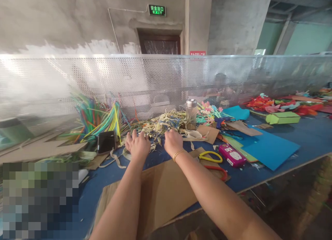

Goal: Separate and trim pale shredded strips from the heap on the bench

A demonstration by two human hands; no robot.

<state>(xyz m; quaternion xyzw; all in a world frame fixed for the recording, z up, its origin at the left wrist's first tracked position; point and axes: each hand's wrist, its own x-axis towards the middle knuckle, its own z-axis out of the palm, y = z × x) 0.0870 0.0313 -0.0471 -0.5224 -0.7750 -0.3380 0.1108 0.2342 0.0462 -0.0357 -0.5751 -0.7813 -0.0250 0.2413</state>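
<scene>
Since a cardboard sheet [166,189] fills the blue surface's [89,191] near side, the heap of pale strips [166,121] presumably sits beyond; our left hand [138,144] spreads open beside the heap, our right hand [173,142] curls, and we cannot tell its contents.

From close above the near edge of the table [89,189], the head view faces forward and down, toward the perforated screen [163,77].
</scene>
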